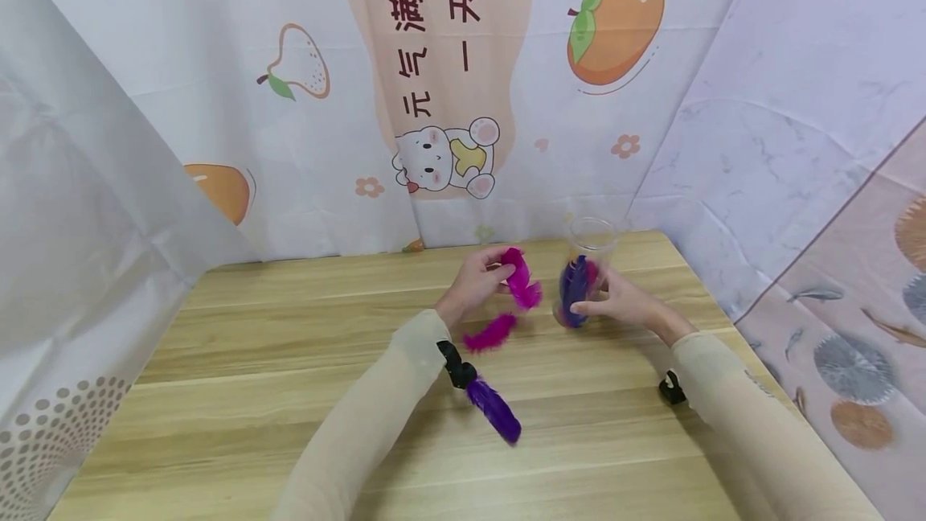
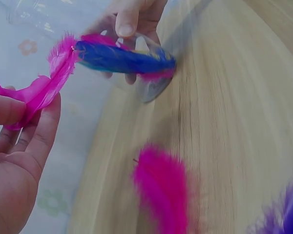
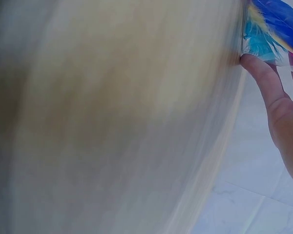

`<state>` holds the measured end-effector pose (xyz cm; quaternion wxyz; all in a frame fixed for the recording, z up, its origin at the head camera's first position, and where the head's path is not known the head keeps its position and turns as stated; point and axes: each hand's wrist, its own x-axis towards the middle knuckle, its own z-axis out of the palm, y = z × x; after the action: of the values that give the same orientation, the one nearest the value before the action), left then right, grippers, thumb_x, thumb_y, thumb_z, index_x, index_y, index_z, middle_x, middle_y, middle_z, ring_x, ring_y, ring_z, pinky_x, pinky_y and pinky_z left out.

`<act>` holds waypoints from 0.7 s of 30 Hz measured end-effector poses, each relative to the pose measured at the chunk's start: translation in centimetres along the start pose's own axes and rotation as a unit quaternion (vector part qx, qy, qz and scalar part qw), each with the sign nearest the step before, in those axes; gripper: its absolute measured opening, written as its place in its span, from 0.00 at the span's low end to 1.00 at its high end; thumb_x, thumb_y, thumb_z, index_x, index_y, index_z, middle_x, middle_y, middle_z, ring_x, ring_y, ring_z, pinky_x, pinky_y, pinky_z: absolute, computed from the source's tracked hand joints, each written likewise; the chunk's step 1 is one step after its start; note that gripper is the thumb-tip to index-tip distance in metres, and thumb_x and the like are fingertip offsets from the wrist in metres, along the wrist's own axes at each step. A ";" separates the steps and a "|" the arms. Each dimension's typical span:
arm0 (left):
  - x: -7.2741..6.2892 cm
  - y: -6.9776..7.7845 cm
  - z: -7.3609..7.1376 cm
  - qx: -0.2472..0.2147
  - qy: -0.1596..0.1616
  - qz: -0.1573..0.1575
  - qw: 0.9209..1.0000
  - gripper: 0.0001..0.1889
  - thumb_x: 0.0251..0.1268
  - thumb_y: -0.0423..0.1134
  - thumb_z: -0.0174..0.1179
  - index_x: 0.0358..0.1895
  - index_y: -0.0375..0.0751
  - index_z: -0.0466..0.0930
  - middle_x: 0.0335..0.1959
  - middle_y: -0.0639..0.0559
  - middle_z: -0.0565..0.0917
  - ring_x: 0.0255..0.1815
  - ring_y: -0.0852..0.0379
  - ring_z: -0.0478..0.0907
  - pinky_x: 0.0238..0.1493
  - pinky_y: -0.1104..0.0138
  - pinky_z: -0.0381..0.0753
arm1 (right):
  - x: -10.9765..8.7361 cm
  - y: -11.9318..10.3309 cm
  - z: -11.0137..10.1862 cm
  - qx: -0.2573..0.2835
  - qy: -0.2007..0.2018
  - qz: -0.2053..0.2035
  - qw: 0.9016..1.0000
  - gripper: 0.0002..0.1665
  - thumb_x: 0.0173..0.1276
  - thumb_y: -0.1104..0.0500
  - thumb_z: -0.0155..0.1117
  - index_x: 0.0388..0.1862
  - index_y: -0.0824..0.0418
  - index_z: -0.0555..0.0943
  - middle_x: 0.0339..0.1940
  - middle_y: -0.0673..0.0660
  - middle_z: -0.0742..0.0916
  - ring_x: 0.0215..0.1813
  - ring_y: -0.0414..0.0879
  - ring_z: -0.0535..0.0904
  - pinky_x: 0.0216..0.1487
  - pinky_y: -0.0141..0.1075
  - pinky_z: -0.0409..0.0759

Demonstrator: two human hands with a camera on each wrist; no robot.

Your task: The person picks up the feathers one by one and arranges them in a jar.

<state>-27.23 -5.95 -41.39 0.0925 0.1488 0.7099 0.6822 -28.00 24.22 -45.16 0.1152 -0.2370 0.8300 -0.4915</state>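
My left hand [image 1: 477, 281] pinches a bright pink feather [image 1: 518, 280] between thumb and fingers, just left of a tall clear glass [image 1: 595, 235]. Around the glass curl the fingers and thumb of my right hand [image 1: 624, 297]. Inside it stand several feathers, among them a blue feather [image 2: 127, 58] and pink ones; a turquoise feather [image 3: 259, 45] shows in the right wrist view. Below my left hand a second pink feather [image 1: 492, 333] lies on the table. Nearer the front rests a purple feather [image 1: 495, 412], its upper end beside the left wrist's black strap.
The wooden table [image 1: 253, 392] ends at a printed cloth backdrop [image 1: 289, 143] just behind the glass. More cloth hangs along the left and right sides. The right wrist view is heavily blurred over the table.
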 end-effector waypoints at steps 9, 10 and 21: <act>0.3 0.5 1.0 -0.026 -0.002 0.029 0.999 0.15 0.74 0.26 0.57 0.60 0.36 0.82 0.49 0.41 0.84 0.43 0.49 0.85 0.44 0.54 0.88 | 0.1 0.0 0.0 0.000 -0.003 0.004 1.000 0.59 0.63 0.57 0.77 0.82 0.57 0.50 0.62 0.65 0.78 0.64 0.60 0.72 0.70 0.61 0.64; 0.3 0.6 1.0 -0.025 -0.002 0.032 0.999 0.15 0.74 0.26 0.57 0.60 0.36 0.82 0.49 0.41 0.84 0.43 0.49 0.86 0.44 0.54 0.88 | 0.1 0.0 0.0 -0.002 -0.003 0.003 1.000 0.58 0.63 0.57 0.77 0.82 0.57 0.50 0.62 0.65 0.78 0.64 0.60 0.72 0.69 0.61 0.64; 0.2 1.2 1.7 -0.030 -0.014 0.033 0.999 0.14 0.74 0.26 0.54 0.57 0.35 0.81 0.46 0.43 0.84 0.37 0.54 0.82 0.32 0.61 0.88 | 0.2 0.1 0.0 0.004 -0.007 0.003 1.000 0.58 0.64 0.57 0.76 0.82 0.55 0.50 0.66 0.64 0.76 0.66 0.61 0.70 0.71 0.63 0.63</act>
<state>-26.75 -4.22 -40.29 0.0841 0.1788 0.6827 0.7035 -28.24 24.14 -45.24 0.1239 -0.2373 0.8281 -0.4925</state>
